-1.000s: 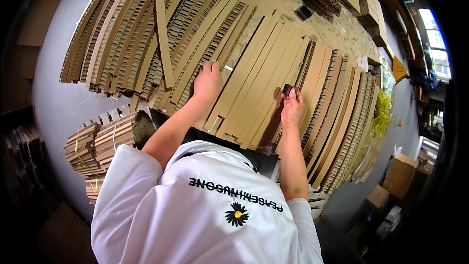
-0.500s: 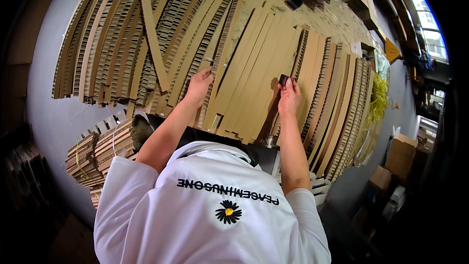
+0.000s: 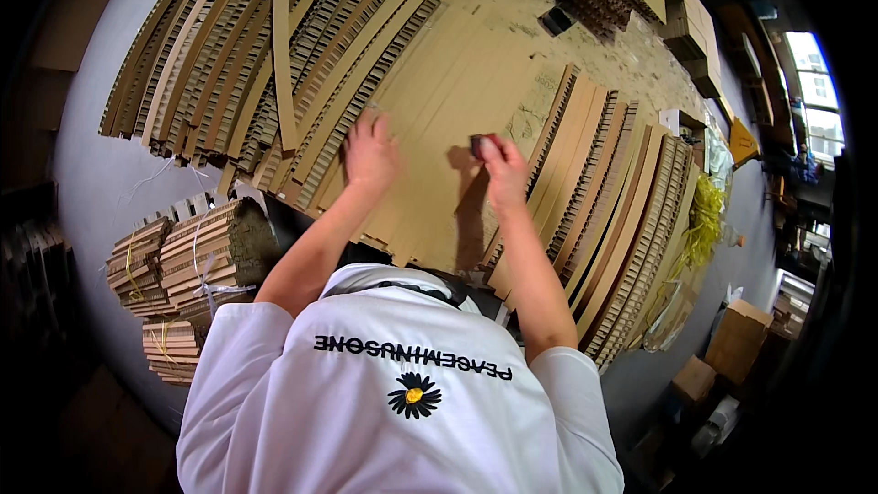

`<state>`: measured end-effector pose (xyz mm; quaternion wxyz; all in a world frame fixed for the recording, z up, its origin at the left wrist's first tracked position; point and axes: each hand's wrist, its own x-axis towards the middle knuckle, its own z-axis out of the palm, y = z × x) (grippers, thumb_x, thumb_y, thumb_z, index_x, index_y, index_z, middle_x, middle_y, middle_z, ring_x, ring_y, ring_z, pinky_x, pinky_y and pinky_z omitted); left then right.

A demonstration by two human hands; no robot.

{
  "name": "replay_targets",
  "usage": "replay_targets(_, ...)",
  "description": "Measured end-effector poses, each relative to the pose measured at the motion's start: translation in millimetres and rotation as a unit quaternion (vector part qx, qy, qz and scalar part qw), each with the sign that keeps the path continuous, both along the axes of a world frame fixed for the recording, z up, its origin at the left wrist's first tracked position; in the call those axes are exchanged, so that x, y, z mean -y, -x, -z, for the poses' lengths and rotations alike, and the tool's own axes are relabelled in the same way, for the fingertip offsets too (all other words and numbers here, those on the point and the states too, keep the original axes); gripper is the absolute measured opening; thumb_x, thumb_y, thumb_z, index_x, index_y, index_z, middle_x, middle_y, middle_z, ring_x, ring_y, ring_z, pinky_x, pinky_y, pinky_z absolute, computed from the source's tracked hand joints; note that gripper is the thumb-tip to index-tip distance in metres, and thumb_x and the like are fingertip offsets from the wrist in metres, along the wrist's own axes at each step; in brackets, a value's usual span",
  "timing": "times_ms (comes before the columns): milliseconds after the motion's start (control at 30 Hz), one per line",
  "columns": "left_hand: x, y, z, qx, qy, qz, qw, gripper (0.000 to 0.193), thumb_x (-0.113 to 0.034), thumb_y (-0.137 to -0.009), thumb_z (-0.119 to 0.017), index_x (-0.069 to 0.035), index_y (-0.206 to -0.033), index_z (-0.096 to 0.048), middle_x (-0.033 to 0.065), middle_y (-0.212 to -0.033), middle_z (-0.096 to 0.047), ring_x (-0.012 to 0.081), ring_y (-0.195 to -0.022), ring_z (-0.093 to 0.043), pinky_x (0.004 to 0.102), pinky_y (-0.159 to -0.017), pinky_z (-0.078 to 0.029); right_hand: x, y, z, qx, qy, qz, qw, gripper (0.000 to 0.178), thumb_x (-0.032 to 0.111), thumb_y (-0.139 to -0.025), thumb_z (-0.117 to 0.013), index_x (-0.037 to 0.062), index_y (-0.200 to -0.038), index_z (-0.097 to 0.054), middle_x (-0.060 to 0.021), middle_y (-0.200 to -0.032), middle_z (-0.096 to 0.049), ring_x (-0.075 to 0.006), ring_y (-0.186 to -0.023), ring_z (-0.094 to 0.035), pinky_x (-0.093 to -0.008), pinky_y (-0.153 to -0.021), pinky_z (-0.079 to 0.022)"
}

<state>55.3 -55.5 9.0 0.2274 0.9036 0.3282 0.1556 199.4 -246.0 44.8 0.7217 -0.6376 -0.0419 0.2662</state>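
My left hand (image 3: 372, 155) lies at the left edge of a group of flat cardboard strips (image 3: 444, 119) in the middle of the table. Its fingers are stretched out, slightly smeared by motion. A small dark block with some red (image 3: 480, 146) is held between the thumb and fingers of my right hand (image 3: 504, 172), above the right part of these strips. The block's underside is hidden, and its shadow falls on the cardboard. Honeycomb-cored cardboard strips (image 3: 366, 82) stand on edge just left of my left hand.
More cardboard strips (image 3: 585, 165) are lined up to the right of my right hand. One loose strip (image 3: 283, 55) lies across the left rows. A small black box (image 3: 555, 21) sits at the back. Tied bundles (image 3: 206, 256) stand lower left; yellow twine (image 3: 704, 220) hangs at the right.
The middle flat strips have shifted left, and bare table shows between them and the right rows. My right hand has moved left with the block. My left hand has spread its fingers.
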Motion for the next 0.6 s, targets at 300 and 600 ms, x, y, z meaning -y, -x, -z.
replay_targets(300, 17.3, -0.5, 6.1, -0.045, -0.06, -0.044, 0.996, 0.059, -0.02, -0.09, -0.071, -0.004, -0.141, -0.048, 0.0202, -0.151, -0.041, 0.0401, -0.133, -0.043, 0.0553, -0.112, -0.034, 2.7, -25.2, -8.5, -0.09, 0.015, -0.117, 0.989, 0.018, 0.017, -0.097, -0.071, 0.001, -0.104, -0.069, -0.003, -0.093, -0.071, -0.0087, -0.08, -0.062, -0.0244, -0.075, -0.051)
replay_targets(600, 24.2, 5.2, 1.3, -0.011, -0.043, -0.063, 0.997, 0.061, -0.021, -0.089, -0.071, -0.004, -0.142, -0.047, 0.0184, -0.154, -0.037, 0.0405, -0.136, -0.04, 0.056, -0.114, -0.031, 3.3, -80.2, -25.6, 0.026, 0.148, -0.279, 0.949, 0.02, 0.016, -0.098, -0.071, 0.0026, -0.112, -0.069, -0.0013, -0.101, -0.072, -0.0097, -0.089, -0.063, -0.0254, -0.081, -0.051)
